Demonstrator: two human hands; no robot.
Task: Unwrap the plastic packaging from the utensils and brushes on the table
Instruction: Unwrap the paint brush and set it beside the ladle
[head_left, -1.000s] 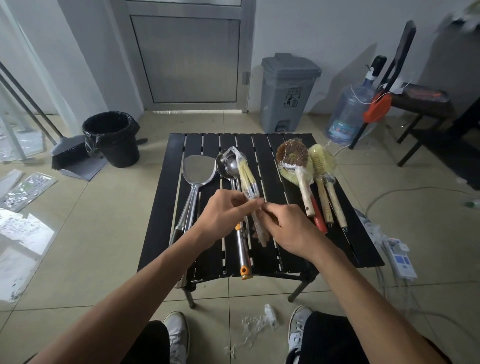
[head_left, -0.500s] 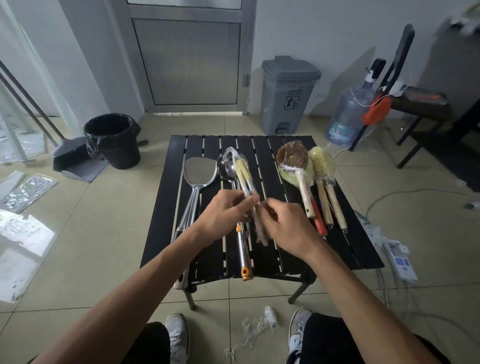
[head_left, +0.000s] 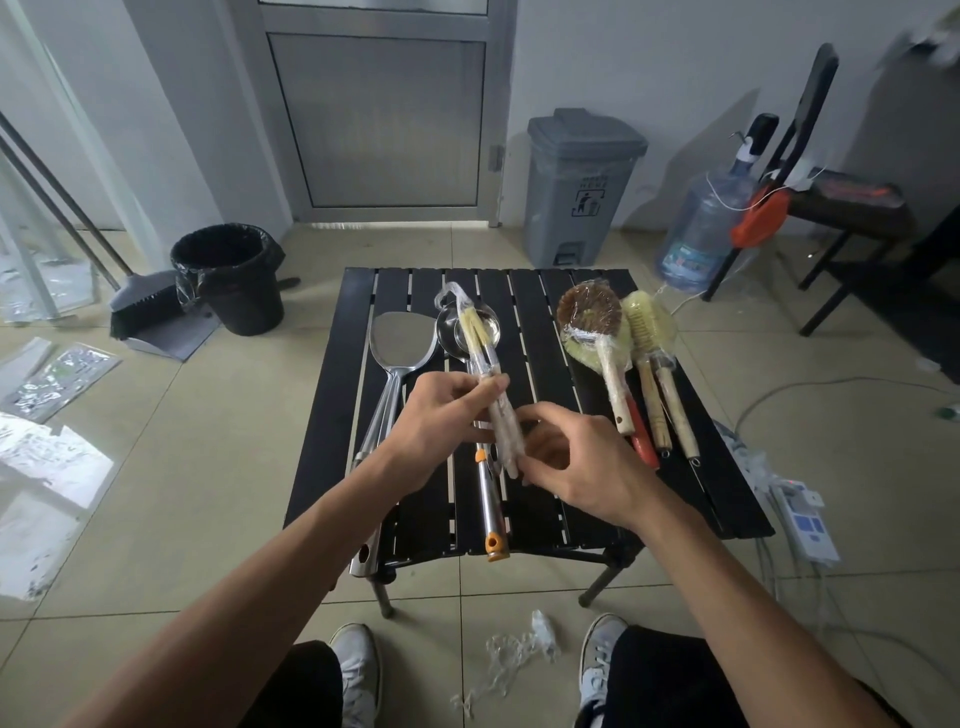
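Observation:
My left hand (head_left: 441, 421) grips a pack of thin pale-bristled brushes in clear plastic (head_left: 480, 353), held above the black slatted table (head_left: 545, 343). My right hand (head_left: 576, 462) pinches the lower end of that pack's wrapping. Beneath lie a steel spatula (head_left: 400, 343) and ladles (head_left: 488, 499) with orange handle tips. On the table's right side lie plastic-wrapped scrub brushes: a brown round one (head_left: 589, 312) and a yellow one (head_left: 647, 325), with wooden handles.
Crumpled plastic wrap (head_left: 511, 660) lies on the floor between my shoes. A black lined bin (head_left: 228, 275) and dustpan stand at left, a grey pedal bin (head_left: 579, 187) behind the table, a water jug (head_left: 701, 234) and chair at right, a power strip (head_left: 802, 519) beside the table.
My right hand slid down from the pack's middle to its lower end. My left hand keeps its grip, and the pack has tilted slightly.

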